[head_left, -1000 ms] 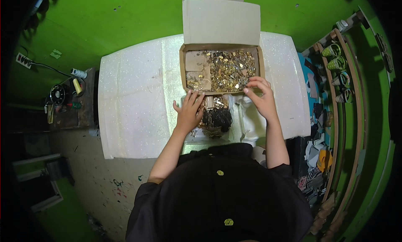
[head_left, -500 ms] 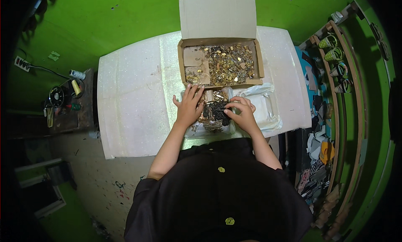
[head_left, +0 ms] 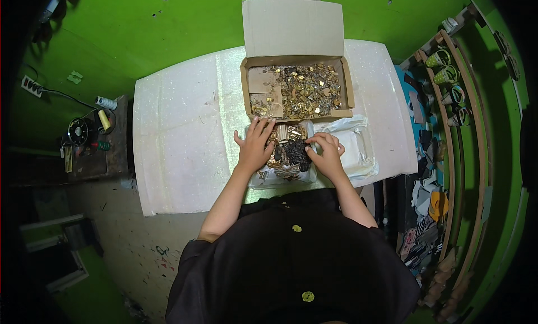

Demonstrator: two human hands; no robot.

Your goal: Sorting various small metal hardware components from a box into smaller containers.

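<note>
A shallow tray lined with clear or white plastic (head_left: 307,177) stands at the table's front edge, heaped with small metal pieces. Gold-coloured pieces (head_left: 283,133) fill its far and left parts, and a mound of small black pieces (head_left: 297,153) lies at the right. My left hand (head_left: 256,146) rests over the tray's left side, fingers spread toward the box. At the right edge of the black mound, my right hand (head_left: 327,154) has thumb and forefinger bent together in a pinch. Whatever is between those fingertips is too small to make out.
Behind the tray sits an open cardboard box (head_left: 348,87) of mixed gold and dark metal bits, its lid upright. A plastic-lined white tray (head_left: 367,156) lies to the right on the white table (head_left: 179,139). Left is a dark side table (head_left: 115,156) with thread spools; right, wooden racks (head_left: 448,223).
My right hand has moved slightly right, off the middle of the black mound. The dark piece seen at its fingertips no longer shows. My left hand stays in place; the view has shifted slightly.
</note>
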